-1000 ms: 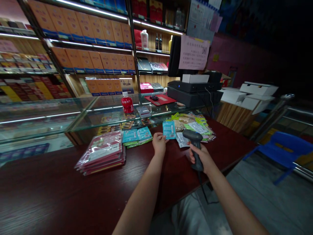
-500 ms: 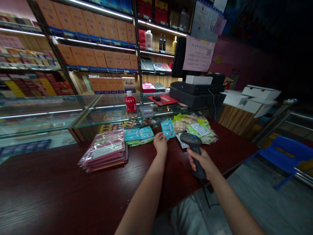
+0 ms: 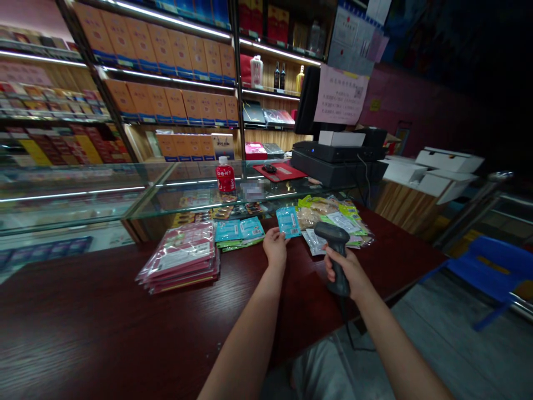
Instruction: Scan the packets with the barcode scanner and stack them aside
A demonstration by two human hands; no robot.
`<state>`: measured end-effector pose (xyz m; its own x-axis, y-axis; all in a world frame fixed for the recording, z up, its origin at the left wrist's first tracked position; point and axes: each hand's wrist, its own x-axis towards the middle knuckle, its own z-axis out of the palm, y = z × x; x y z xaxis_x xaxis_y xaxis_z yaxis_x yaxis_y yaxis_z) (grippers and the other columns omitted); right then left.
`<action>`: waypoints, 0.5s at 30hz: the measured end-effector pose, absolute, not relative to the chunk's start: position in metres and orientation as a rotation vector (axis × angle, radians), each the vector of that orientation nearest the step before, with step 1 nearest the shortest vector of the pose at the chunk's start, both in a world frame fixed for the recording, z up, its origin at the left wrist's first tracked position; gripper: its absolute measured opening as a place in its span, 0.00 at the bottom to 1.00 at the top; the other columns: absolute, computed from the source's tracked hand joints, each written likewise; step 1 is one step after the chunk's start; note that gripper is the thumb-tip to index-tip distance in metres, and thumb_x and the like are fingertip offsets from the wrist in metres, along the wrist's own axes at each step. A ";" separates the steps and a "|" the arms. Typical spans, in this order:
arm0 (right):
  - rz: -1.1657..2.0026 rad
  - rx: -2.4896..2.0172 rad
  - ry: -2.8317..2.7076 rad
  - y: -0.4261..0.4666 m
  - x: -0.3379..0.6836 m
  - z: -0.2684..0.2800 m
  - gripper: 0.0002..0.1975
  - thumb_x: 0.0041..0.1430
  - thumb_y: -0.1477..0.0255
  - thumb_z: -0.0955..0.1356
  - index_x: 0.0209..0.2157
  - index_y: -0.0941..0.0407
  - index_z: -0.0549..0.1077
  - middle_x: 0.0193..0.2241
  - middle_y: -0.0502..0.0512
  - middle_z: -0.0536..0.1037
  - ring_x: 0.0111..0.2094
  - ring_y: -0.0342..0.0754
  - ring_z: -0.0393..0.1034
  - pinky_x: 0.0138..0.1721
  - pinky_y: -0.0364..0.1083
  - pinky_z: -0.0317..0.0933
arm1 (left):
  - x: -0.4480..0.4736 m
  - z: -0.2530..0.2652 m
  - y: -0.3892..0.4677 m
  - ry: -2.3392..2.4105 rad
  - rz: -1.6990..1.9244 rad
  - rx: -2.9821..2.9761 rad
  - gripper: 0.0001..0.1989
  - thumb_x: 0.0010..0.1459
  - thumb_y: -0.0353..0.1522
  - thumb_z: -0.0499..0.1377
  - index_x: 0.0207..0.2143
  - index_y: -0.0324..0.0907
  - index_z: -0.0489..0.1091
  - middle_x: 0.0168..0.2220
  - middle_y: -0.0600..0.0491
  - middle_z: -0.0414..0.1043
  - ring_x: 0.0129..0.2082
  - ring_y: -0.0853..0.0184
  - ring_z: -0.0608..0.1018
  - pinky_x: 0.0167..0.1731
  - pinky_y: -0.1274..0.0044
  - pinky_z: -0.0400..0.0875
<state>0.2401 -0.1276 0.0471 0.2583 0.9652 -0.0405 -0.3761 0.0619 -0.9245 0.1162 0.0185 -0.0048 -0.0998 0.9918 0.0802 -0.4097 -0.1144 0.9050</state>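
A small blue packet [image 3: 288,221] is held upright by its lower edge in my left hand [image 3: 275,245], whose fingers are closed on it. My right hand [image 3: 346,268] is wrapped round the handle of a black barcode scanner [image 3: 333,233], its head tilted toward the packet. Behind the scanner lies a heap of clear and green food packets [image 3: 345,214], with a silver-white packet [image 3: 314,242] at its near edge. Left of my left hand, more blue packets [image 3: 239,228] rest on green ones. Beside those sits a stack of pink plastic-wrapped packages [image 3: 181,258].
The dark wooden desk [image 3: 125,333] meets a glass display counter [image 3: 166,194] bearing a red bottle [image 3: 225,176] and a mouse [image 3: 269,169] on a red mat. A monitor [image 3: 308,100] stands behind. At right are a blue chair [image 3: 491,264] and white boxes [image 3: 445,161].
The scanner in my right hand has shifted slightly right and its head is turned a little. My left hand keeps the blue packet almost in place. The whole view has shifted slightly.
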 end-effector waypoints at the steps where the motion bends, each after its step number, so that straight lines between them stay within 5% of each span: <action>1: 1.166 -1.001 -0.730 -0.123 0.242 0.047 0.21 0.42 0.60 0.76 0.34 0.55 0.68 0.15 0.42 0.67 0.12 0.37 0.57 0.11 0.37 0.52 | 0.116 -0.005 0.019 0.892 1.517 0.913 0.09 0.49 0.31 0.60 0.33 0.38 0.66 0.29 0.54 0.71 0.30 0.72 0.76 0.35 0.73 0.77; 15: 1.133 -0.916 -0.591 -0.095 0.258 0.020 0.20 0.39 0.62 0.77 0.32 0.56 0.70 0.15 0.43 0.67 0.13 0.38 0.58 0.12 0.37 0.54 | 0.116 -0.007 0.019 0.899 1.516 0.882 0.09 0.48 0.30 0.63 0.33 0.36 0.68 0.29 0.53 0.71 0.30 0.72 0.76 0.37 0.69 0.78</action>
